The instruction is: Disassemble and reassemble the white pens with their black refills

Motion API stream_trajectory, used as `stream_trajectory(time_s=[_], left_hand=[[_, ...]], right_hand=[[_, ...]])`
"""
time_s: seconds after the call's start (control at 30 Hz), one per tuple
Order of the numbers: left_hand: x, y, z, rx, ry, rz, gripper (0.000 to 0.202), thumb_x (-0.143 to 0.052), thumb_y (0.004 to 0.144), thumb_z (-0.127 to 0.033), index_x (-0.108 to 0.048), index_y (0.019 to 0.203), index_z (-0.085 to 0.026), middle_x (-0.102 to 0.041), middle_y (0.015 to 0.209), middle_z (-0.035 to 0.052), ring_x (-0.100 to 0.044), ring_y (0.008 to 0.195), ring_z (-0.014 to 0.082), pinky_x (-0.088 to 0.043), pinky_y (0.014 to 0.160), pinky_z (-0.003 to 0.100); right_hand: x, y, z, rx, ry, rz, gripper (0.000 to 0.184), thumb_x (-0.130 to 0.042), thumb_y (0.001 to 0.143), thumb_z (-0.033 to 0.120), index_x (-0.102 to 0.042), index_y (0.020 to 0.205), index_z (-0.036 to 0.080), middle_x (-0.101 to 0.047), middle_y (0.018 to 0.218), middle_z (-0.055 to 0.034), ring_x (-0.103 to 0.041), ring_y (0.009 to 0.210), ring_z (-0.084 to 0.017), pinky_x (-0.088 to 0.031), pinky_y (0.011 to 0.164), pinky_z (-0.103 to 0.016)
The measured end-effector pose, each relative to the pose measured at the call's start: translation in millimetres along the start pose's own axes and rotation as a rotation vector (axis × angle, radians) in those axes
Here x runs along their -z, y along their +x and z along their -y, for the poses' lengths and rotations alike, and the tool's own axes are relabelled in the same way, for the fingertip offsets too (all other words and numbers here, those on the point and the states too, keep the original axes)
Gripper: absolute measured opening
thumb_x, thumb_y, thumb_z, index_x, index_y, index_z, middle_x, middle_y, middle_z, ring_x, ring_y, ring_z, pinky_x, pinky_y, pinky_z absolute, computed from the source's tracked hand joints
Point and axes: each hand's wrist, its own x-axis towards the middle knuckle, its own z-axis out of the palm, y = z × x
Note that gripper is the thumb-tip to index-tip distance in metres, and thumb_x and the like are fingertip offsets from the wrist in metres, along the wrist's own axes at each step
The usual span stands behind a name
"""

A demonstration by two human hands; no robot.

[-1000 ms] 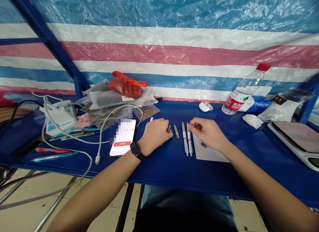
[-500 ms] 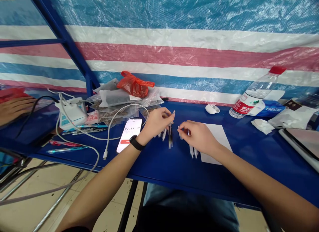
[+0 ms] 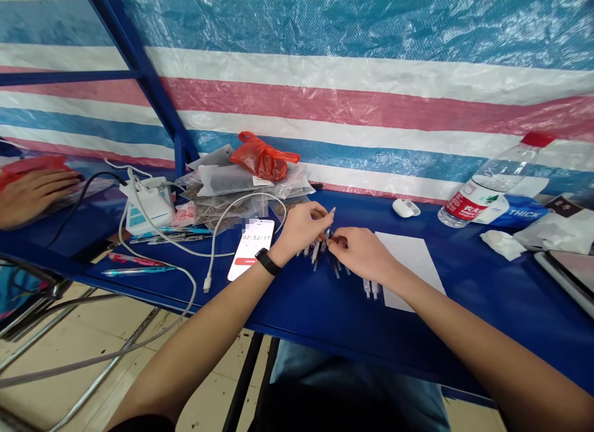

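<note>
- I am watching the left hand [image 3: 304, 224] hovering low over the blue surface [image 3: 325, 314]. Its fingers [image 3: 325, 218] are pinching narrow on a slim pen part [image 3: 331, 211] that is pointing toward 1 o'clock.
- The right hand [image 3: 364, 255] is sitting at its 4 o'clock, and the fingertips of the two hands are almost meeting.
- The right fingers [image 3: 333, 243] are drawn narrow and touching the loose pen pieces [image 3: 315, 254] lying under both hands; I cannot tell whether they are gripping one.
- Two white pens [image 3: 371, 288] are lying side by side at 5 o'clock of the right hand, just beside the white paper sheet [image 3: 413, 262].
- A phone [image 3: 250, 249] is lying at 9 o'clock of the left wrist, which is wearing a black watch [image 3: 268, 262].
- A water bottle [image 3: 492, 184] is lying well apart at 2 o'clock.
- Another person's hand [image 3: 32, 194] is resting far off at 9 o'clock.
</note>
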Motion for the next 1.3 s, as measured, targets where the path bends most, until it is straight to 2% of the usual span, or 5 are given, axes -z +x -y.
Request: stream_trajectory(time_s=[0.33, 0.57, 0.9, 1.1, 1.3], left_hand=[[0.7, 2.0, -8.1, 0.111, -0.358, -0.073, 0.011, -0.067, 0.094, -0.013, -0.059, 0.087, -0.013, -0.072, 0.075, 0.0011, -0.067, 0.051, 0.0095, -0.051, 0.049, 0.018], [3.1, -4.8, -12.7, 0.050, -0.633, 0.022, 0.030, -0.062, 0.097, -0.016, -0.055, 0.126, -0.018, -0.071, 0.095, 0.0031, -0.075, 0.074, 0.0137, -0.060, 0.070, 0.026], [-13.6, -12.7, -10.5, 0.088, -0.715, 0.257, 0.009, -0.062, 0.087, -0.025, -0.056, 0.090, -0.020, -0.035, 0.060, -0.0090, -0.022, 0.043, 0.0036, -0.019, 0.044, 0.020], [-32.7, -20.6, -5.8, -0.051, -0.518, 0.255, 0.045, -0.084, 0.070, -0.056, -0.064, 0.074, -0.016, -0.037, 0.053, -0.0080, -0.027, 0.047, 0.0040, -0.018, 0.046, 0.023], [-27.7, -19.1, -7.5, -0.150, -0.442, 0.119, 0.041, -0.088, 0.066, -0.043, -0.059, 0.056, -0.016, -0.058, 0.063, -0.0006, -0.044, 0.055, 0.0064, -0.034, 0.053, 0.023]], right_hand=[[-3.9, 2.6, 7.8, -0.096, 0.040, -0.024, 0.020, -0.064, 0.088, 0.021, -0.062, 0.068, 0.018, -0.067, 0.070, -0.0034, -0.066, 0.071, -0.019, -0.032, 0.057, -0.025], [5.1, -20.3, -32.5, 0.050, 0.520, -0.139, 0.033, -0.055, 0.093, 0.045, -0.062, 0.077, 0.018, -0.068, 0.072, -0.0044, -0.059, 0.059, -0.014, -0.039, 0.056, -0.024], [-2.2, -24.5, -49.7, 0.064, 0.929, -0.302, 0.063, -0.072, 0.074, 0.078, -0.069, 0.086, 0.015, -0.069, 0.078, -0.0084, -0.064, 0.066, -0.016, -0.051, 0.061, -0.027], [0.6, -25.3, -51.0, 0.156, 0.830, -0.230, 0.057, -0.068, 0.082, 0.071, -0.072, 0.085, 0.015, -0.070, 0.083, -0.0080, -0.067, 0.077, -0.018, -0.054, 0.069, -0.028], [45.9, -46.7, -98.1, 0.094, 0.446, -0.238, 0.047, -0.063, 0.087, 0.064, -0.075, 0.088, 0.019, -0.071, 0.087, -0.0071, -0.066, 0.078, -0.018, -0.048, 0.070, -0.027]])
